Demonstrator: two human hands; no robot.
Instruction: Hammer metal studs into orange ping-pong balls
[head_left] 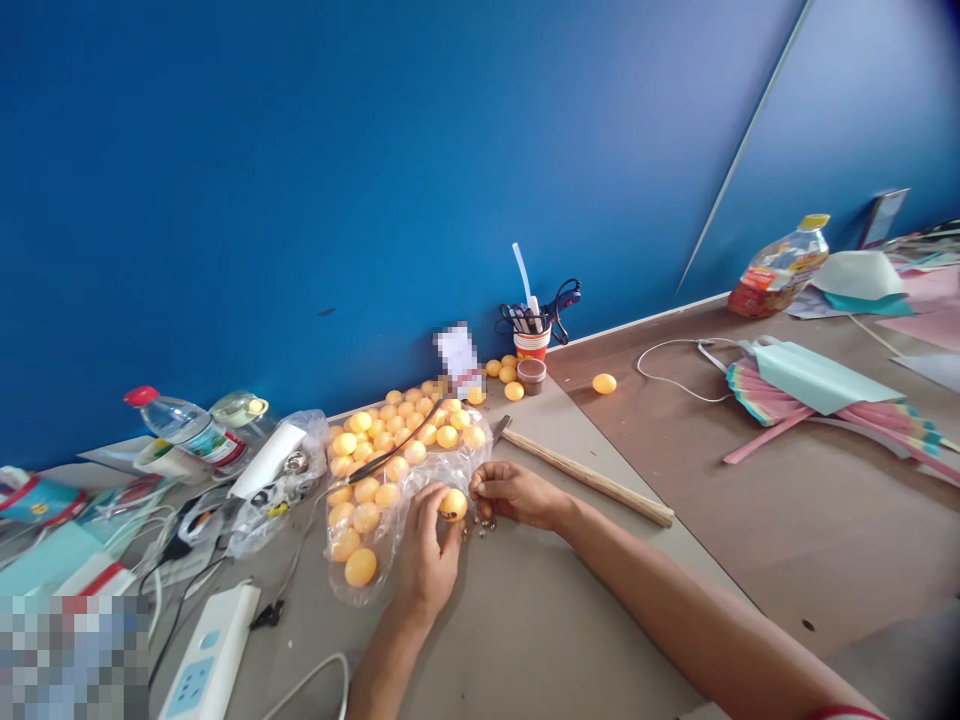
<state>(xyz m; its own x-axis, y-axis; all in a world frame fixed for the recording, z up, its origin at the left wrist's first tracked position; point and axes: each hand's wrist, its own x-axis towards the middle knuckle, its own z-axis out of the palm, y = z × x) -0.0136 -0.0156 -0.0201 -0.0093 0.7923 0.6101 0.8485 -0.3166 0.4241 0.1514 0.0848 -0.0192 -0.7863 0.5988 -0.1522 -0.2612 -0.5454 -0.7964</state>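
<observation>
My left hand (426,552) pinches one orange ping-pong ball (453,505) between thumb and fingers, just beside a clear plastic bag (352,590) that holds several more orange balls. My right hand (512,493) rests on the grey table (525,620) right of that ball, fingers curled together at its side; what they pinch is too small to name. A few tiny dark beads (480,528) lie on the table under both hands.
A hammer with a wooden handle (592,480) lies behind my right hand. A red cup of scissors and pens (532,340) stands at the blue wall. Loose balls (604,383), a power strip (214,650), water bottles (180,425) and a folded paper fan (825,400) surround the spot.
</observation>
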